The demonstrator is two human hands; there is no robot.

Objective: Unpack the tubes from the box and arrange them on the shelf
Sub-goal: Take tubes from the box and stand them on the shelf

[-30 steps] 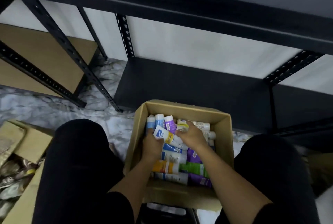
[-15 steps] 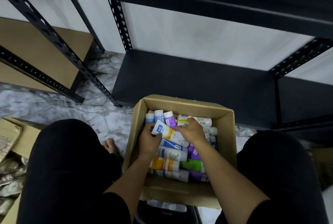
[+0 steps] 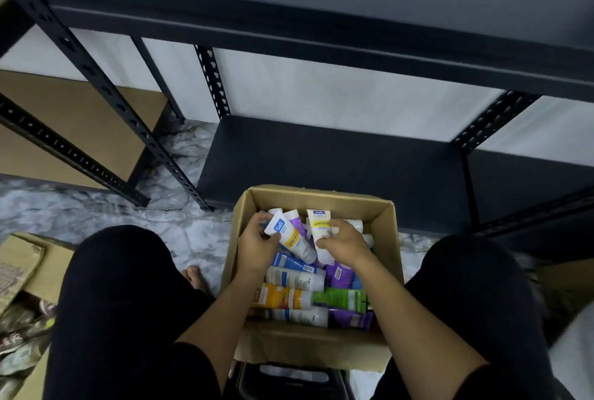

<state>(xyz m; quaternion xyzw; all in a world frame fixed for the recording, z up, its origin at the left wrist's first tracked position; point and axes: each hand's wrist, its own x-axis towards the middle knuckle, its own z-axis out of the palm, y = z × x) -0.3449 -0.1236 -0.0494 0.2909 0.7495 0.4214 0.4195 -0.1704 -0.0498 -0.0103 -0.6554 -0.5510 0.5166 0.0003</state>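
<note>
1. Tubes: two white tubes with yellow bands are raised above the pile in the box [image 3: 384,239]. The slanted tube [image 3: 291,236] is in the left hand [image 3: 257,247]; the upright tube [image 3: 319,232] is in the right hand [image 3: 345,243]. Many more tubes lie packed below.
2. Step in hand: picking, judged to be early, since the box looks nearly full and the lower shelf [image 3: 337,165] beyond it carries no tubes.
3. Next move: lift both tubes clear of the box walls and carry them forward onto the shelf.
4. Fingers: the left fingers [image 3: 258,219] curl round the slanted tube near its flat end. The right fingers [image 3: 337,226] close narrowly round the upright tube.
5. Surroundings: the box sits between the person's knees on a marbled floor [image 3: 96,206]; another carton [image 3: 29,258] lies at left.
</note>
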